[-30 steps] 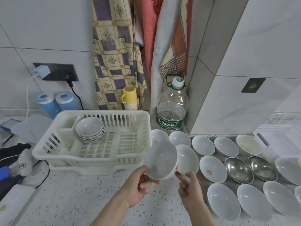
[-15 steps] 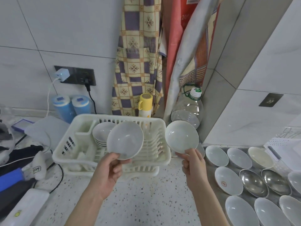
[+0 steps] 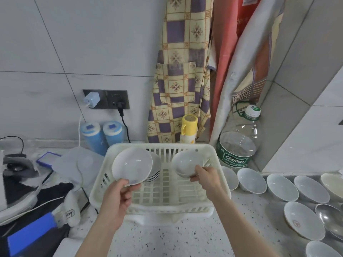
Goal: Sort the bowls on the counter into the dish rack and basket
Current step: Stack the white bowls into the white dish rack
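Your left hand (image 3: 118,193) pinches a white bowl (image 3: 132,165) by its near rim, thumb on the inner face, and holds it tilted over the left part of the rack (image 3: 220,184), right in front of the stack (image 3: 155,171) already sitting there. Your right hand (image 3: 207,177) pinches a second bowl (image 3: 186,163) by its right edge, low over the middle of the rack; there may be another bowl nested under it, but the view does not settle that.

To finish this step well, level the left bowl and lower it straight onto the stack so it nests rather than catching a rim; a thin edge grip like yours can slip, so let go only once it seats. Set the right bowl flat on the rack floor or onto the same stack, not leaning on the ribs.

Outward, many bowls (image 3: 282,187) wait on the surface (image 3: 167,242) to the right, two steel ones (image 3: 329,217) among them. The basket is not in view.
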### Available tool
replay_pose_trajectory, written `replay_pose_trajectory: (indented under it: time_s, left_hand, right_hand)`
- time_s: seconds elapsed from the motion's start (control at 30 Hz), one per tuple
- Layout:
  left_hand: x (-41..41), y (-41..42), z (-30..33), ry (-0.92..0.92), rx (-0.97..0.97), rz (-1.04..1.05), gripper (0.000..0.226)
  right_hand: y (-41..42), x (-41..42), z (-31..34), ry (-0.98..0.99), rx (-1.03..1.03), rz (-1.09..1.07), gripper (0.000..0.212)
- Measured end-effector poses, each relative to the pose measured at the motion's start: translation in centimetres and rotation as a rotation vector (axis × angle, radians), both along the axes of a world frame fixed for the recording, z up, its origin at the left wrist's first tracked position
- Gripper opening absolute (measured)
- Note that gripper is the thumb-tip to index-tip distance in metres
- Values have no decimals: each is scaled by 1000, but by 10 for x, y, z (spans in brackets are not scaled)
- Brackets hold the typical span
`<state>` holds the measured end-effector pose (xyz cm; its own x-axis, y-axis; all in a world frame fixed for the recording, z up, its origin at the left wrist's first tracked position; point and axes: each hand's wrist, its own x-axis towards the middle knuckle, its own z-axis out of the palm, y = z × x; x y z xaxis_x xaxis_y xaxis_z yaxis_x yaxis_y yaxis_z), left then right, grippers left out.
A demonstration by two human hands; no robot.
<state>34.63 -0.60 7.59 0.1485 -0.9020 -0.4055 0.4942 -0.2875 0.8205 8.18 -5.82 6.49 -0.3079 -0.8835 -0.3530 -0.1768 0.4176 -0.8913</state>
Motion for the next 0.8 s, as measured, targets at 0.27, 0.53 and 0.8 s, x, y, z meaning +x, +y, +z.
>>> replay_pose_trajectory:
  time_s: [0.27, 0.53, 0.8]
  left_hand:
    - [0, -46, -6, 36, 37, -32, 17]
    - [-7, -76, -18, 70, 62, -91, 20]
    - [-9, -80, -27, 62, 87, -113, 22]
  right_hand:
    - [-32, -2, -30, 186, 120, 95, 15]
    - [-48, 6, -54, 39, 234, 127, 31]
    - [-54, 8, -67, 111, 278, 244, 37]
